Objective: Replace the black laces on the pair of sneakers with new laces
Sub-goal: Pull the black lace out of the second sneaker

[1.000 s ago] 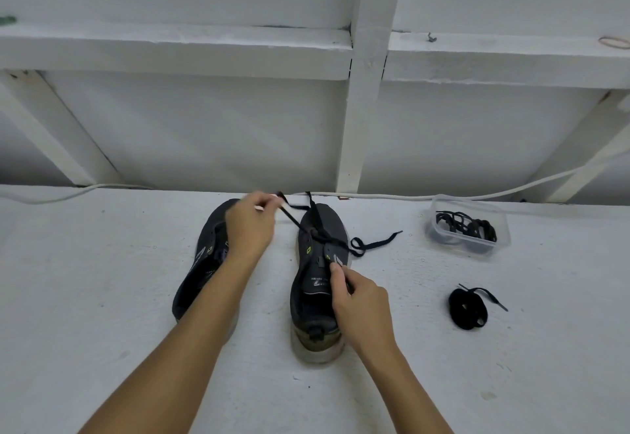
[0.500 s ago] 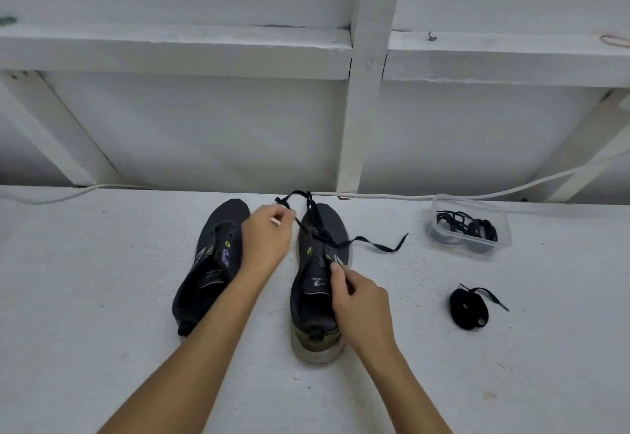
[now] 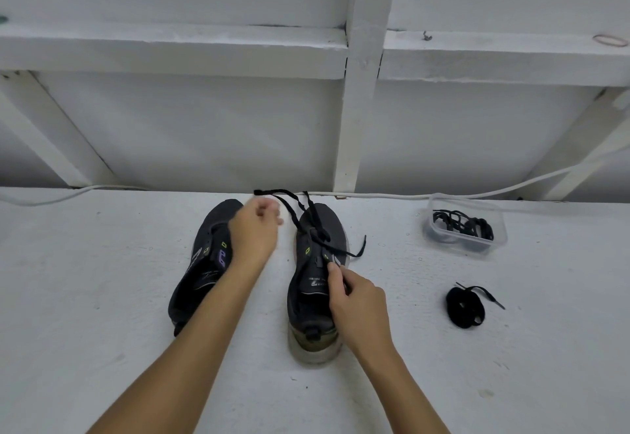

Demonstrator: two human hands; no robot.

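Nearest, the right sneaker [image 3: 315, 300], dark knit fabric on a chunky pale rubber sole, was steadied on the rough white painted table [image 3: 102, 297]; its eyelet edge was pinched by the right hand [image 3: 358, 304]. Tongue print was there but too blurry to read. A flat woven black lace [image 3: 293, 210] was held by the left hand [image 3: 254, 232], fingers curled, over the left sneaker [image 3: 201, 270]. A coiled lace bundle [image 3: 464, 307] was seen right, then a clear plastic tub [image 3: 465, 227] of laces further back.
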